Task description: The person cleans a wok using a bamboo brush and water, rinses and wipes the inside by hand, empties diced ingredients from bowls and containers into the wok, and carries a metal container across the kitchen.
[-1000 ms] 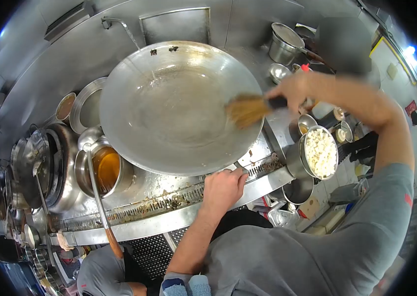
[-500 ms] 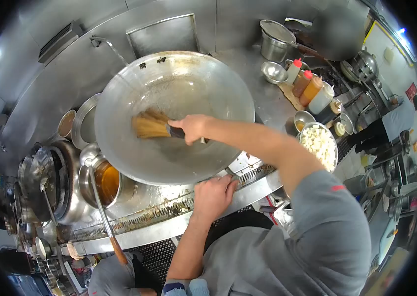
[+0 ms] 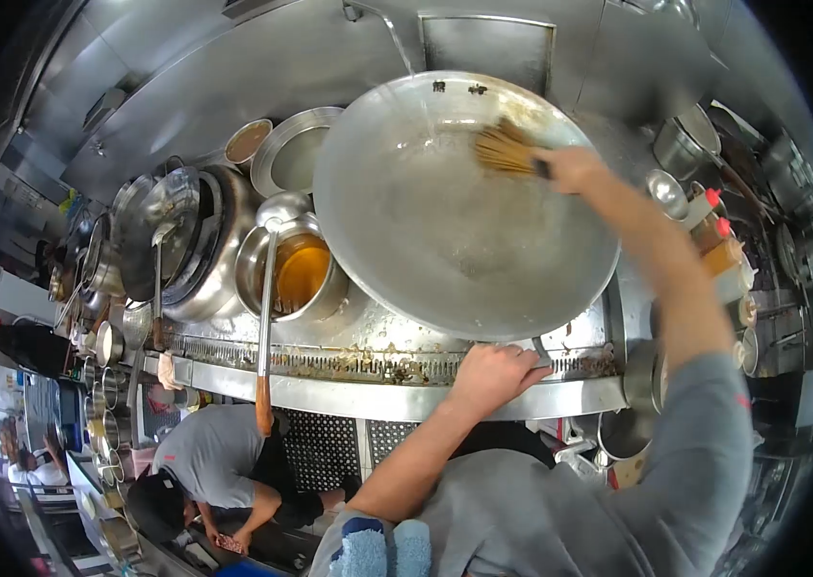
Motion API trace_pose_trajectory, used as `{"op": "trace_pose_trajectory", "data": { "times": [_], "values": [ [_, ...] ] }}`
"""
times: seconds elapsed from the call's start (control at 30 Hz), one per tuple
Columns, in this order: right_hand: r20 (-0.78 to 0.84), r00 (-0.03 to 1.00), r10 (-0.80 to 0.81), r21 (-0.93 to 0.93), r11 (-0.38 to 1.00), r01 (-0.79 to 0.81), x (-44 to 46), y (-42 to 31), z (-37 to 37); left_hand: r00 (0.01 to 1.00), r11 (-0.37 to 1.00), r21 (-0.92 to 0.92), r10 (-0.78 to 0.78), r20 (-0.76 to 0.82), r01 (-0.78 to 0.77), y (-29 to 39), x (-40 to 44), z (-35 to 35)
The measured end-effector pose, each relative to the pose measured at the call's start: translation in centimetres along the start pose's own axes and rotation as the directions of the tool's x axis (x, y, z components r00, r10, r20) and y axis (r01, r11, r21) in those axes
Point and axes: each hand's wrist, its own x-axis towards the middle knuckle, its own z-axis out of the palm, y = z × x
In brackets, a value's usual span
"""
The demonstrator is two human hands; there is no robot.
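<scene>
1. Brush (image 3: pixel 506 150) was inside the wok (image 3: pixel 397 212), bristles at the far-right part of the inner wall; the step in hand was judged to be brushing of the wok's interior.
2. Any further stroke was judged to call for a firm wrist, bristles kept to the curve of the metal, and a wok that did not rock.
3. The bristles were tan, long and fanned toward their tips; the handle showed dark just ahead of the hand.
4. The wok was broad and dull grey, with glints on its inner surface, a brownish tinge on the far wall and two dark marks near the far rim.
5. Right hand (image 3: pixel 575 171) was closed round the brush handle, its forearm crossing the wok's right side.
6. Left hand (image 3: pixel 498 377) rested at the near rim; its fingers were partly hidden, so whether it gripped anything could not be told.
7. Left of the wok, a metal pot (image 3: pixel 254 260) held amber liquid (image 3: pixel 303 272); a ladle (image 3: pixel 266 317) lay across it.
8. Bottles (image 3: pixel 722 256) stood to the right; a spout (image 3: pixel 393 37) angled down toward the far rim.
9. Another person (image 3: pixel 216 457) was bent forward at lower left, well apart from the wok.
</scene>
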Motion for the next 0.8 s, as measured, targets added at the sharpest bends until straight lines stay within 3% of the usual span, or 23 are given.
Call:
{"op": "trace_pose_trajectory", "data": {
  "times": [0.03, 0.17, 0.3, 0.37, 0.43, 0.47, 0.57, 0.63, 0.7, 0.73, 0.8],
  "values": [
    [-0.089, 0.996, 0.010, 0.149, 0.989, 0.004, 2.3, -3.0, 2.0, 1.000, 1.000, -0.006, 0.001, -0.003, -0.001, 0.1, 0.1, -0.1],
    [0.087, 0.994, -0.073, 0.614, 0.789, 0.004, -0.5, -12.5, 2.7, 0.999, 1.000, 0.006, -0.008, 0.033, 0.008, 0.1, 0.1, -0.1],
    [0.169, 0.896, -0.412, 0.364, 0.871, 0.332, -8.2, -10.1, 1.6, 0.998, 0.999, 0.000, 0.038, -0.055, -0.038, -0.4, -0.2, -0.4],
    [0.375, 0.831, -0.410, 0.271, 0.906, 0.324, -13.2, -7.4, -1.9, 0.999, 0.999, 0.023, 0.042, -0.013, -0.042, -0.7, -0.6, -1.2],
    [0.401, 0.827, -0.394, 0.209, 0.918, 0.336, -16.1, -3.3, -2.6, 0.999, 0.998, 0.028, 0.053, 0.004, -0.053, -1.4, -0.8, -2.0],
    [0.415, 0.846, -0.336, 0.220, 0.939, 0.265, -17.1, -1.4, -3.5, 0.998, 0.998, 0.022, 0.061, 0.002, -0.061, -2.0, -1.0, -2.2],
    [0.277, 0.950, -0.142, 0.020, 0.990, 0.142, -19.7, 2.3, -5.5, 0.994, 0.994, -0.028, 0.108, -0.015, -0.108, -3.0, -1.1, -2.6],
    [0.143, 0.976, -0.166, 0.258, 0.958, 0.125, -20.2, 4.6, -4.7, 0.995, 0.995, -0.026, 0.095, 0.009, -0.094, -3.7, -1.8, -3.3],
    [0.038, 0.991, -0.127, 0.554, 0.828, 0.085, -20.1, 5.9, -2.5, 1.000, 0.996, -0.083, 0.030, 0.003, -0.030, -2.6, -2.0, -4.7],
    [-0.025, 0.989, -0.146, 0.702, 0.702, 0.121, -20.5, 4.0, -2.0, 0.991, 0.996, -0.076, 0.035, -0.130, -0.045, -1.8, -2.0, -5.2],
    [-0.127, 0.986, -0.110, 0.916, 0.369, 0.159, -21.4, 0.4, -0.7, 0.975, 0.946, -0.310, -0.155, -0.159, 0.099, 0.8, -1.4, -7.5]
  ]
}}
